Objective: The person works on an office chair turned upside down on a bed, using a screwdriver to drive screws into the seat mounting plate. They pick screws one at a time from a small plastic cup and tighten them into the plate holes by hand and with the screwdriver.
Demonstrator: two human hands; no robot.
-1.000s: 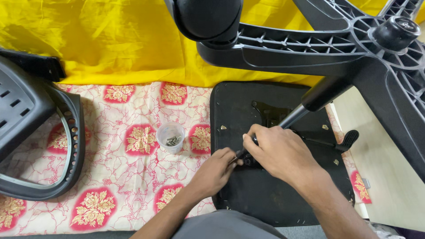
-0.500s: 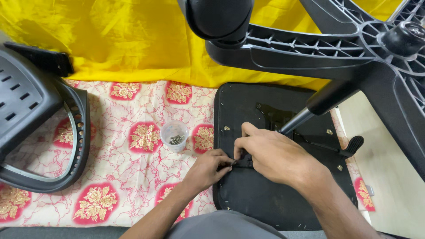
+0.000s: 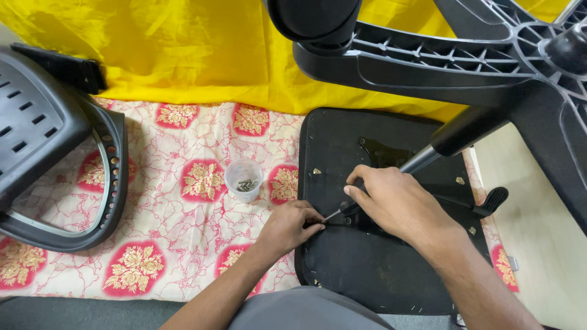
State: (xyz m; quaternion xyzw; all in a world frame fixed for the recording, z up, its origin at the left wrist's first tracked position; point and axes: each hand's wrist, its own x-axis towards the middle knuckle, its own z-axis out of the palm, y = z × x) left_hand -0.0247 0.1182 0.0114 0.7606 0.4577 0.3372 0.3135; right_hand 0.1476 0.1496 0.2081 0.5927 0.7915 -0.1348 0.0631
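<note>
Patterned cloth [image 3: 183,256] spread over the floor, red medallions on cream, running under and left of the seat. Yellow cloth [image 3: 183,55] beyond the seat, along the far side. Chair base [image 3: 465,67], black and ribbed, tipped over above the seat, its column [image 3: 452,137] slanting down to the seat's middle, one caster [image 3: 312,18] at the top. Backrest [image 3: 43,153], black with slots, lying well left of the seat on the patterned cloth. Seat [image 3: 373,269] upside down, black underside showing, a lever [image 3: 492,198] with a paddle end near its right edge. Small brass inserts dotted on the seat's underside.

Right hand [image 3: 397,205] over the seat's middle, fingers curled tight round the handle of a screwdriver [image 3: 335,214]; thin metal shaft poking out leftward and down to the seat's plate. Left hand [image 3: 290,226] at the seat's left edge, fingertips pinched together at the shaft's tip; whatever is pinched there too small to tell. Hands nearly touching.

Clear cup [image 3: 243,179] with a few dark screws inside, upright on the patterned cloth, just left of the seat.
</note>
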